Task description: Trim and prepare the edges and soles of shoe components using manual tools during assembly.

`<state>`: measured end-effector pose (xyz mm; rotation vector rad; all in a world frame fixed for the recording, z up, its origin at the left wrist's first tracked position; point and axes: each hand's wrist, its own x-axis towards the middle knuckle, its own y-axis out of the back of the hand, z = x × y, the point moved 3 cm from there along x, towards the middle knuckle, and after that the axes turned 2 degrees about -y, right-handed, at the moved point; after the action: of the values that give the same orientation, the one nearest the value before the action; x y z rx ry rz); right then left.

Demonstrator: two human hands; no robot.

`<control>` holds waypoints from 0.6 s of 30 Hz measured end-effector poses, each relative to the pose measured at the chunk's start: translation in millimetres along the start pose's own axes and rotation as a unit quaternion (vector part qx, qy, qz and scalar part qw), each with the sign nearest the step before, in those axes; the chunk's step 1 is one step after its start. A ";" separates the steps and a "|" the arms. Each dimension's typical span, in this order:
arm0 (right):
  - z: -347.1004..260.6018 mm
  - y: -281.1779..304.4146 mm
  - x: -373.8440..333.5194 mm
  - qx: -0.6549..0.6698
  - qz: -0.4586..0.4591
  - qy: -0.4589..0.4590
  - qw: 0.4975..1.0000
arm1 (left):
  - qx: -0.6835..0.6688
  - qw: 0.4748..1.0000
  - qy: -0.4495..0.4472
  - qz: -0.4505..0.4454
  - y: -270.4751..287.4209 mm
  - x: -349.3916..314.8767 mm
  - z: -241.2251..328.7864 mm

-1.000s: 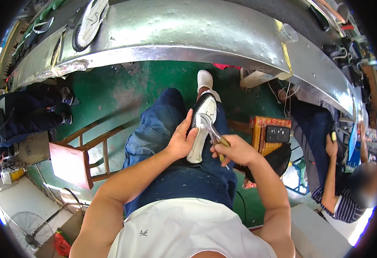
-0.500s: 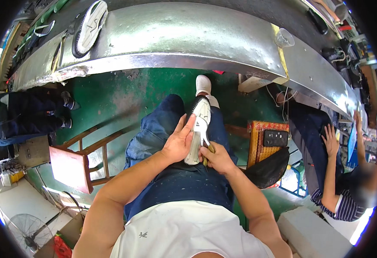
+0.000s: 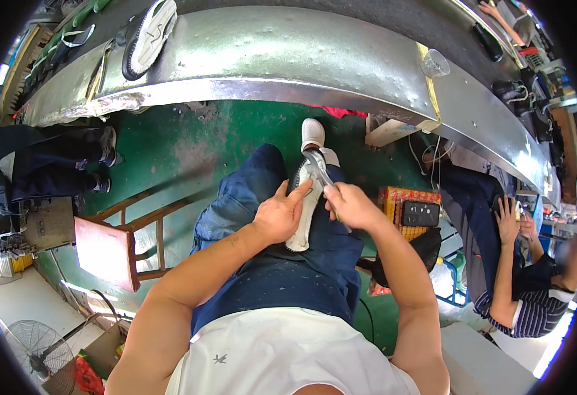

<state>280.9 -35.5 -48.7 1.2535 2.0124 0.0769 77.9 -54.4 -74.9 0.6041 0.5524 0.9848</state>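
Observation:
A shoe with a pale underside and a dark ridged edge lies bottom up along my thighs, its toe pointing away from me. My left hand grips its left side, index finger stretched across the pale underside and thumb up; the fingers beneath are hidden. In my right hand is a grey metal tool with a curved head, seemingly pincers. The fingers wrap around its handles. The curved head rests at or just above the shoe's toe; contact cannot be made out.
A metal-edged bench runs across the far side, with another pale-bottomed shoe and a clear cup on it. A wooden stool stands left. A phone lies on a woven seat at right. A co-worker sits beyond.
My right hand has risen and moved outward, bringing the tool's head from mid-shoe to the toe. My left hand has shifted slightly right and nearer.

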 end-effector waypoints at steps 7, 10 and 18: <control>-1.8 3.5 6.6 0.004 -0.015 -0.017 1.000 | -0.007 0.999 0.035 0.013 0.1 -7.0 -1.1; 4.4 -10.8 -12.4 0.046 0.066 0.162 0.983 | -0.051 0.985 0.157 -0.056 -0.4 -6.3 -2.9; 17.2 -35.6 -52.0 -0.077 0.133 0.192 0.969 | -0.098 0.982 0.138 -0.089 -7.6 -5.2 -6.9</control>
<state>277.4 -100.8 -46.6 1.4847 2.0923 0.6374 75.4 -60.6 -84.2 0.2384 0.7324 0.9447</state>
